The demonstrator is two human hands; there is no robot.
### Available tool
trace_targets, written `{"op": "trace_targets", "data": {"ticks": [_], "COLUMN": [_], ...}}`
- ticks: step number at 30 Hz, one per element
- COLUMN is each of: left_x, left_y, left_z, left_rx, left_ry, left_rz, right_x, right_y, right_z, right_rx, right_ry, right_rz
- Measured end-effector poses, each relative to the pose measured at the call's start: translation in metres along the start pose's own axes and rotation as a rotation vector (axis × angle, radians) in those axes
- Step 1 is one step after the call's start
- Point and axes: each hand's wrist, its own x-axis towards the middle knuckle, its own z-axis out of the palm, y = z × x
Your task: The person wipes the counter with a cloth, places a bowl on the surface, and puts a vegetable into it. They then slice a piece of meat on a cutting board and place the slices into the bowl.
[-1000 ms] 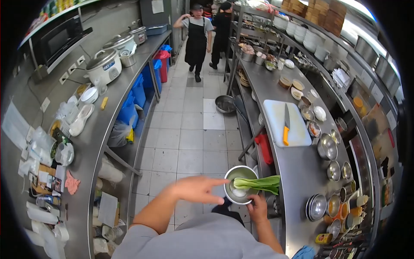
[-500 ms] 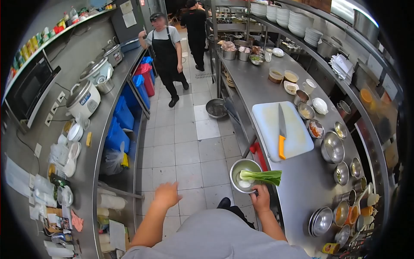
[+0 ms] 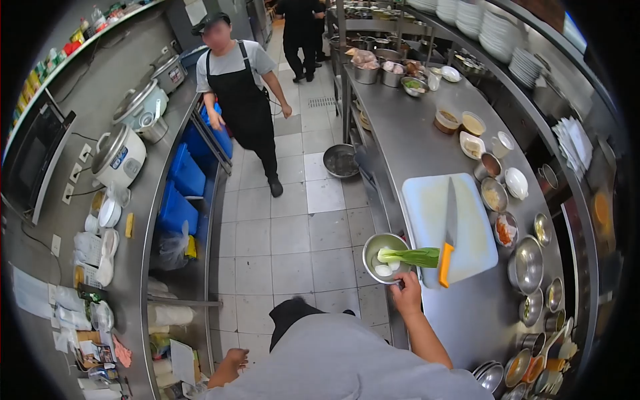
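My right hand (image 3: pixel 406 293) grips the near rim of a metal bowl (image 3: pixel 367 261) just off the edge of the right counter. In the bowl lie a green-leaved stalk of bok choy (image 3: pixel 413 257), its leaves sticking out over the rim, and a few white round pieces (image 3: pixel 383 270) I cannot name. My left hand (image 3: pixel 233 363) hangs low beside my body, holding nothing, its fingers loosely apart. Close to the bowl, a knife with an orange handle (image 3: pixel 445 265) rests on a white cutting board (image 3: pixel 427 207).
A person in a black apron (image 3: pixel 239 93) is in the aisle ahead, with others in black (image 3: pixel 299 33) farther back. A dark pan (image 3: pixel 341 161) sits on the floor by the right counter. Bowls of ingredients (image 3: pixel 525 265) line that counter; rice cookers (image 3: pixel 120 157) stand left.
I have moved forward along the aisle with the bowl. My left hand has swung down and back. The aproned person has come closer and lowered a raised hand.
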Motion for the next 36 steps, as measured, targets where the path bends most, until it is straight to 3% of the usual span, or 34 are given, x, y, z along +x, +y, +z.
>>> {"op": "trace_targets", "data": {"ticks": [2, 4, 5, 7, 8, 10, 13, 15, 16, 17, 18, 20, 22, 24, 25, 26, 27, 28, 29, 30, 31, 32, 33, 34, 36], "left_x": [0.017, 0.064, 0.084, 0.119, 0.126, 0.141, 0.259, 0.272, 0.298, 0.337, 0.319, 0.294, 0.319, 0.250, 0.239, 0.273, 0.292, 0.335, 0.383, 0.340, 0.374, 0.343, 0.368, 0.354, 0.333], "left_y": [0.020, 0.054, 0.070, 0.106, 0.123, 0.156, 0.191, 0.301, 0.337, 0.356, 0.411, 0.516, 0.580, 0.651, 0.670, 0.692, 0.706, 0.720, 0.723, 0.726, 0.717, 0.705, 0.682, 0.662, 0.640], "left_z": [-0.007, 0.002, -0.003, -0.025, -0.034, -0.055, -0.095, -0.131, -0.136, -0.137, -0.136, -0.125, -0.094, -0.075, -0.062, -0.056, -0.048, -0.042, -0.029, -0.027, -0.022, -0.017, -0.010, -0.015, -0.019], "left_rx": [-0.057, -0.218, -0.209, 0.327, 0.350, 0.410, 0.567, 1.486, 1.173, 1.260, 0.866, 0.774, 0.374, 0.285, 0.285, 0.480, 0.650, 1.053, 1.052, 1.876, 1.541, 1.665, 1.081, 1.324, 1.429], "left_ry": [-0.003, -0.068, -0.078, -0.278, -0.294, 0.123, -0.185, -0.444, -0.380, -0.102, -0.068, -0.109, -0.271, -0.369, -0.388, -0.513, -0.405, -0.467, -0.545, -0.134, -0.389, -0.349, -0.431, -0.347, -0.475], "left_rz": [0.066, -0.129, -0.132, 0.114, 0.123, 0.439, 0.382, 0.629, 0.474, 0.719, 0.592, 0.719, 0.633, 0.535, 0.587, 0.679, 0.843, 1.218, 1.304, 1.695, 1.573, 1.278, 0.912, 1.102, 1.054], "right_x": [0.022, 0.044, 0.058, 0.086, 0.102, 0.130, 0.168, 0.183, 0.185, 0.184, 0.181, 0.171, 0.150, 0.128, 0.111, 0.097, 0.089, 0.078, 0.063, 0.046, 0.025, 0.007, -0.009, -0.026, -0.061], "right_y": [0.001, 0.006, -0.009, -0.035, -0.047, -0.071, -0.113, -0.135, -0.142, -0.144, -0.144, -0.161, -0.168, -0.175, -0.174, -0.177, -0.184, -0.188, -0.188, -0.189, -0.193, -0.196, -0.200, -0.199, -0.197], "right_z": [0.015, 0.036, 0.043, 0.061, 0.068, 0.082, 0.090, 0.088, 0.088, 0.087, 0.085, 0.077, 0.077, 0.073, 0.074, 0.075, 0.078, 0.077, 0.081, 0.086, 0.088, 0.092, 0.096, 0.103, 0.114], "right_rx": [-0.077, -0.116, -0.147, -0.143, -0.133, -0.165, -0.122, -0.156, -0.175, -0.175, -0.175, -0.211, -0.263, -0.279, -0.327, -0.370, -0.393, -0.419, -0.438, -0.452, -0.500, -0.474, -0.439, -0.463, -0.450], "right_ry": [-0.001, -0.018, -0.037, -0.024, -0.011, 0.044, 0.127, 0.223, 0.284, 0.311, 0.339, 0.435, 0.531, 0.585, 0.609, 0.668, 0.682, 0.698, 0.706, 0.717, 0.785, 0.781, 0.769, 0.817, 0.825], "right_rz": [-0.059, -0.094, -0.082, -0.073, -0.083, -0.102, -0.131, -0.120, -0.131, -0.091, -0.044, -0.008, 0.091, 0.129, 0.187, 0.220, 0.233, 0.248, 0.338, 0.427, 0.454, 0.515, 0.571, 0.586, 0.755]}}
